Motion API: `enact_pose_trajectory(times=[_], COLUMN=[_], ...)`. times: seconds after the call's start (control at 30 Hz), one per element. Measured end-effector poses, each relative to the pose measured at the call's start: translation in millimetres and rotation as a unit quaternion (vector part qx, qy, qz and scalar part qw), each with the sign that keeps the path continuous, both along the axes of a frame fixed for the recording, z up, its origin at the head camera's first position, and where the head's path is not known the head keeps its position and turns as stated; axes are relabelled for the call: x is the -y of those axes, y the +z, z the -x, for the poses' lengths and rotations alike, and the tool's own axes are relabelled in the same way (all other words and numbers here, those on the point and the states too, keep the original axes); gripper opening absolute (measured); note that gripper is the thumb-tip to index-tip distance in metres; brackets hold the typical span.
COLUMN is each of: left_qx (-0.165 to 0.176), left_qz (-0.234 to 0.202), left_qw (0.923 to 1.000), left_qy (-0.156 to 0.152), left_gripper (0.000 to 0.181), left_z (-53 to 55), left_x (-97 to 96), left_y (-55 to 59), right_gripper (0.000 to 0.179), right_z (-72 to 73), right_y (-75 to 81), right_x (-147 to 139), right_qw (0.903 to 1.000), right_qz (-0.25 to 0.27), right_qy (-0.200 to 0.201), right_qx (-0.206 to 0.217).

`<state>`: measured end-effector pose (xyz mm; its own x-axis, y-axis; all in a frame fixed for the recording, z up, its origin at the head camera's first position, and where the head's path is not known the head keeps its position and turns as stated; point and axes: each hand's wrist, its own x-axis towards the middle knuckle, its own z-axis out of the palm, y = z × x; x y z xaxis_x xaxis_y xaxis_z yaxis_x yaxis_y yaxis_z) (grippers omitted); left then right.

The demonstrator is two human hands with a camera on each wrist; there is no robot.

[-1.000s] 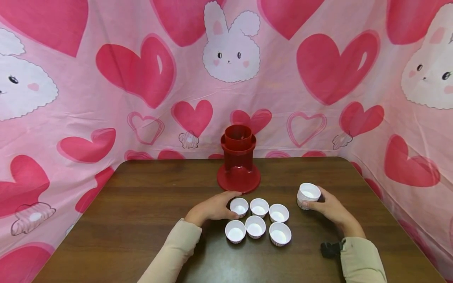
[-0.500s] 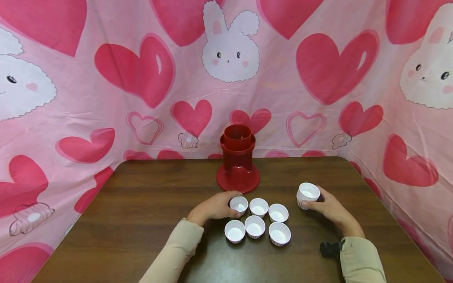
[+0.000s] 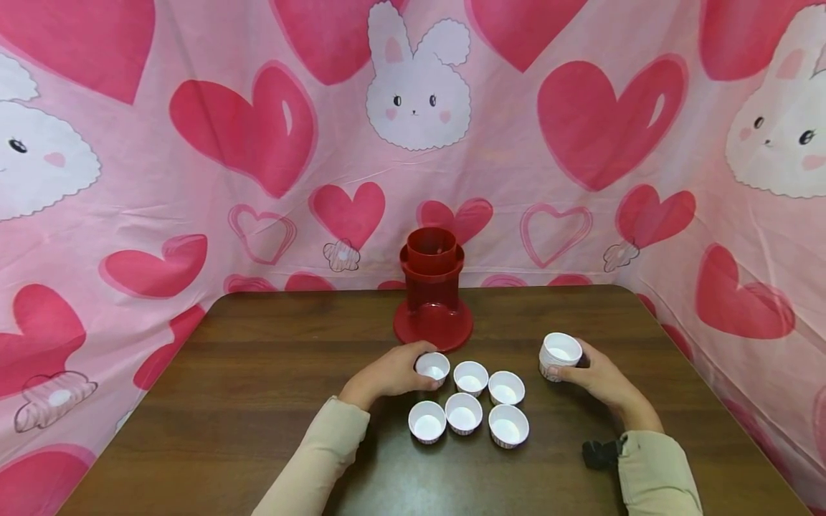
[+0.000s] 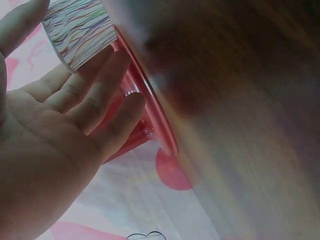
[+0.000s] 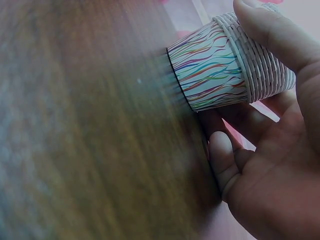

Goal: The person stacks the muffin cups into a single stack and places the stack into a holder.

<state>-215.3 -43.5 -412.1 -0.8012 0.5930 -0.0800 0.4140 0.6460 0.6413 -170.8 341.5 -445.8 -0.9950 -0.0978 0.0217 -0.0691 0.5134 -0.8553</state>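
My left hand (image 3: 387, 373) pinches a small white paper cup (image 3: 432, 367) between thumb and fingers. Colored wavy lines cover its outside (image 4: 82, 32) in the left wrist view. Several more paper cups (image 3: 463, 414) stand upright in two short rows just right of and in front of that hand. Over on the right, my right hand (image 3: 606, 383) grips a stack of nested paper cups (image 3: 560, 356). The right wrist view shows the layered rims of this stack (image 5: 210, 70) and its base close to the tabletop, with the thumb along the rims.
A red plastic stand with a round base and an upright tube (image 3: 432, 287) is at the back middle of the wooden table (image 3: 271, 358), just behind the left hand. Pink heart-and-bunny cloth (image 3: 348, 143) hangs behind and around the table.
The cup in my left hand has shifted slightly up and left, opening a small gap from its neighbor. The right hand keeps its hold on the stack in much the same place.
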Motion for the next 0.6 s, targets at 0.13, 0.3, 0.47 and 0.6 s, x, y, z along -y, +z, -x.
enact_pose_trajectory(times=[0.13,0.3,0.47,0.6], left_qx=[-0.010,-0.016,-0.019,-0.028], left_qz=[-0.009,-0.011,-0.009,-0.013], left_qw=[0.9999,0.9998,0.9998,0.9995], left_qy=[0.002,0.006,0.004,-0.003], left_gripper=[0.054,0.060,0.061,0.060], left_z=[1.4,3.8,4.4,4.4], left_x=[-0.8,-5.1,-12.5,-19.8], left_y=[1.7,7.1,12.6,15.2], right_gripper=[0.068,0.069,0.069,0.068], right_z=[0.1,-0.4,-0.2,0.0], right_y=[-0.7,-0.8,-1.2,-1.2], right_x=[-0.2,-0.9,-1.0,-0.9], right_qw=[0.9999,0.9996,0.9997,0.9998], right_qz=[0.012,0.024,0.020,0.017], right_qy=[0.004,0.004,0.002,0.000], right_qx=[0.007,0.016,0.012,0.007])
